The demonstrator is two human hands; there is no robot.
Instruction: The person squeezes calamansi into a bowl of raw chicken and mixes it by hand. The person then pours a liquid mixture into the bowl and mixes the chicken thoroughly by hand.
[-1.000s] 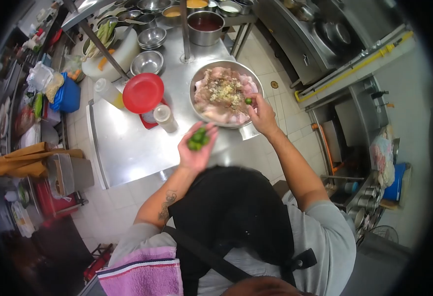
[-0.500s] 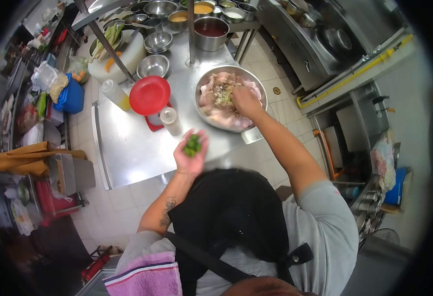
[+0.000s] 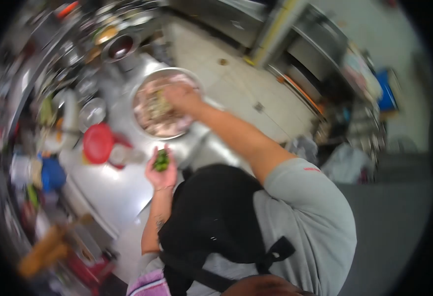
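A wide metal bowl (image 3: 133,107) of raw pale-pink meat (image 3: 164,127) stands at the table's far right edge, with chopped yellowish bits and brown seasoning on top. Over its right side, my right hand (image 3: 181,96) reaches down to the meat; blur hides its fingers and anything in them. Just below the bowl, my left hand (image 3: 161,170) is palm up and cupped around several small green pieces (image 3: 161,161), perhaps limes. A red round dish (image 3: 98,143) sits left of that hand, beside a pale bottle (image 3: 128,156).
The steel table (image 3: 109,190) extends to the left. Behind the red dish are a small metal bowl (image 3: 93,112) and a pot of red liquid (image 3: 120,48). A blue container (image 3: 53,173) stands on the left. Tiled floor (image 3: 236,86) lies beyond the bowl.
The camera view has turned, shifting the table and bowl leftward and blurring the surroundings. My left hand, still cupping the green pieces, is now closer to the bowl. My right hand stays over the meat.
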